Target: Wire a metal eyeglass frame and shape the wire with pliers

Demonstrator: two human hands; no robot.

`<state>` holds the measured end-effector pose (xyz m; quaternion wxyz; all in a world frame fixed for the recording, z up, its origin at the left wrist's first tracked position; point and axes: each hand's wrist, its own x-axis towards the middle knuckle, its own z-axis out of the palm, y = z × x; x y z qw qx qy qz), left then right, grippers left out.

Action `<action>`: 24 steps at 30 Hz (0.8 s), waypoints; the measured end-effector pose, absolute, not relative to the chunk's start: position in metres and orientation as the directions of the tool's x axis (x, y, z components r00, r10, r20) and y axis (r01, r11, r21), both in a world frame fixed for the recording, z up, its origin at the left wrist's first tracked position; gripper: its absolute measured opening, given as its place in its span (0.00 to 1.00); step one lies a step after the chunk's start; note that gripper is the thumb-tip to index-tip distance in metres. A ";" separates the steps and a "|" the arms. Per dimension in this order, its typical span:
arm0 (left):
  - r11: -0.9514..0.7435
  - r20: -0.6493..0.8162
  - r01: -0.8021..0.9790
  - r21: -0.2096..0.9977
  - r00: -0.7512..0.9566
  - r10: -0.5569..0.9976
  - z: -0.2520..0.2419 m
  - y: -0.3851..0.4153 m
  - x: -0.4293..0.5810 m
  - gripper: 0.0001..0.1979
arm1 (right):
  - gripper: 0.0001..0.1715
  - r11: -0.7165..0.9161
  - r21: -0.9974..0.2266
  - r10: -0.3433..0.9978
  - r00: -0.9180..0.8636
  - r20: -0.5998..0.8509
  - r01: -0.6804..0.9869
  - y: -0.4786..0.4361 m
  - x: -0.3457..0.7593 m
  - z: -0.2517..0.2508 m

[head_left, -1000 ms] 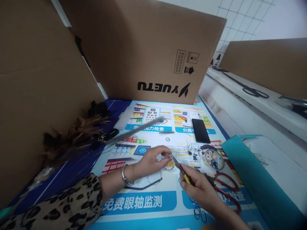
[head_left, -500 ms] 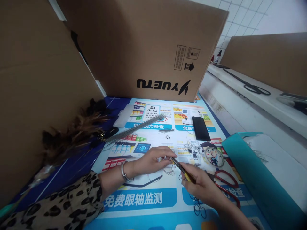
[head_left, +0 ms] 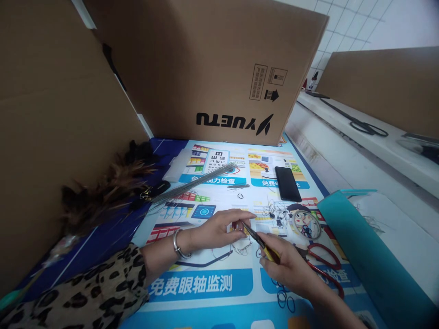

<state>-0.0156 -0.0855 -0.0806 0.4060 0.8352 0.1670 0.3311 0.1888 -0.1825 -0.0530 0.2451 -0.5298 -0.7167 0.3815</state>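
Observation:
My right hand (head_left: 286, 260) is wrapped round pliers (head_left: 269, 252) with yellow and black handles, their dark tip pointing up and left. That tip reaches between the thumb and fingers of my left hand (head_left: 222, 228). Something small and reddish shows inside the left fingers, too small to make out. A thin wire (head_left: 243, 247) lies or hangs just below the left fingertips. Dark rings (head_left: 286, 301) are beneath my right hand, and red-handled scissors (head_left: 324, 256) lie just right of it.
Beyond my hands are a bundle of thin wires (head_left: 199, 183), a black phone (head_left: 288, 183) and a round clear dish (head_left: 307, 224). Brown feathers (head_left: 99, 192) lie left. A teal box (head_left: 370, 256) stands right; a large cardboard box (head_left: 206, 68) closes off the back.
The left index finger has straightened and lifted slightly away from the thumb. The pliers' tip has shifted slightly left and up between the left fingers.

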 end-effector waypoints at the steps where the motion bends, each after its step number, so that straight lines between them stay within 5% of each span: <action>1: -0.595 0.401 0.015 0.803 0.725 0.560 -0.081 -0.086 -0.016 0.25 | 0.30 0.162 -0.798 0.947 -0.317 -0.039 0.581 -0.183 0.188 -0.053; 8: -0.384 0.168 0.106 0.917 0.770 0.616 -0.080 -0.082 -0.018 0.38 | 0.30 0.134 -0.746 0.972 -0.234 -0.030 0.652 -0.183 0.190 -0.062; 12: -0.356 0.079 0.214 0.910 0.752 0.654 -0.090 -0.077 -0.014 0.37 | 0.28 0.123 -0.751 0.972 -0.230 -0.040 0.649 -0.181 0.191 -0.064; 19: -0.496 0.134 0.332 0.803 0.710 0.692 -0.096 -0.073 -0.012 0.27 | 0.27 0.097 -0.735 0.971 -0.225 -0.077 0.671 -0.178 0.192 -0.071; 24: -0.549 0.294 0.206 0.810 0.668 0.684 -0.086 -0.071 -0.017 0.14 | 0.28 0.130 -0.708 0.973 -0.227 -0.045 0.694 -0.180 0.191 -0.069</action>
